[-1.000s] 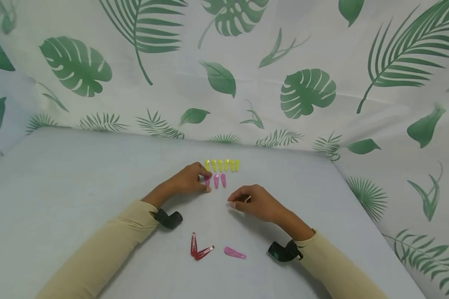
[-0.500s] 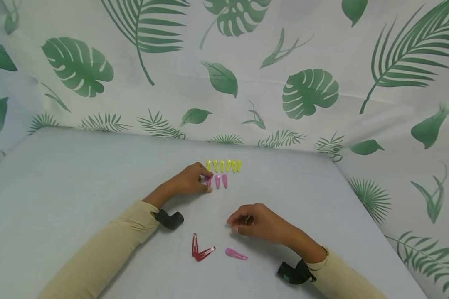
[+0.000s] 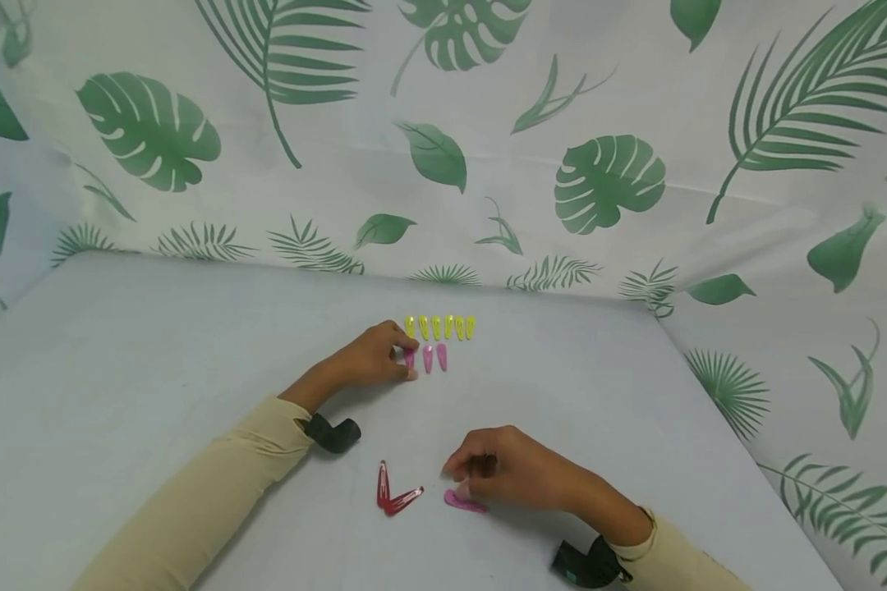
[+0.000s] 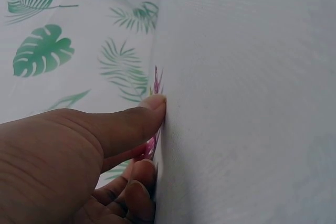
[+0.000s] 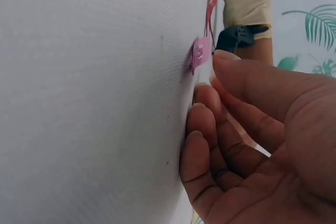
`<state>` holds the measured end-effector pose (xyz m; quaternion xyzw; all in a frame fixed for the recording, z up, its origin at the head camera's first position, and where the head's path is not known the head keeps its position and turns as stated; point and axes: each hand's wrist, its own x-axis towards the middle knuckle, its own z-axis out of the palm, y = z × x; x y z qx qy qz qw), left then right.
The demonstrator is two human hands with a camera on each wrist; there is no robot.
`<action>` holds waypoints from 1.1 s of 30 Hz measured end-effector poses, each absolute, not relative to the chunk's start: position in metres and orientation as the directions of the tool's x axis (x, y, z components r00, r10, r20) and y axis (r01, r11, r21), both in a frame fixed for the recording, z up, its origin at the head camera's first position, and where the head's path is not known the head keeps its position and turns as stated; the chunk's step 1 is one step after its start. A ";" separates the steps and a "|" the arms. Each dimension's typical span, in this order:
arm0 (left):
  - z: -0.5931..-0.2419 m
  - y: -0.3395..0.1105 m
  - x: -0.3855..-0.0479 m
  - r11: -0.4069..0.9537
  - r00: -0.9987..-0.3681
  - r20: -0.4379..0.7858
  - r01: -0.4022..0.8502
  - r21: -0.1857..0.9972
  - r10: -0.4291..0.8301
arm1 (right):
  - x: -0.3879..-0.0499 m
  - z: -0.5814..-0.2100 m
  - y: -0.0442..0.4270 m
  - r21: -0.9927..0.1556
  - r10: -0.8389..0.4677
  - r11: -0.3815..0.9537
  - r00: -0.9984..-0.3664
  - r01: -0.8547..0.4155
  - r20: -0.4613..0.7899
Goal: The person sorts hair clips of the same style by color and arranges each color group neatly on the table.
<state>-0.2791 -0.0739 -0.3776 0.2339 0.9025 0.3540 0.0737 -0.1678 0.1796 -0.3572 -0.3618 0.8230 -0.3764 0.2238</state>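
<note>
My left hand pinches a pink snap hair clip between thumb and forefinger, flat on the table. This clip is the leftmost of a short row, with two more pink clips to its right. In the left wrist view the thumb covers part of the pink hair clip. My right hand hovers low over a loose pink hair clip nearer me, its fingers loosely bent. In the right wrist view that loose pink clip lies just beyond the thumb tip, seemingly not gripped.
Several yellow hair clips stand in a row behind the pink ones. Two red hair clips form a V on the white table, left of the loose pink clip. A leaf-print cloth rises behind the table.
My right hand has come back toward me from near the pink row and down over the loose pink clip. The left hand has stayed at its clip.
</note>
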 end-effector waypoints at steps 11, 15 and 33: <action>-0.379 -0.076 -0.281 0.651 -0.885 0.025 0.361 0.668 0.465 | -0.165 -0.356 0.177 -0.764 -0.768 0.470 -0.632 -0.442 -0.107; -0.378 -0.077 -0.281 0.642 -0.883 0.034 0.366 0.674 0.469 | -0.165 -0.358 0.175 -0.755 -0.774 0.470 -0.625 -0.458 -0.103; -0.382 -0.074 -0.282 0.637 -0.880 0.043 0.376 0.673 0.473 | -0.161 -0.353 0.178 -0.731 -0.785 0.481 -0.609 -0.483 -0.114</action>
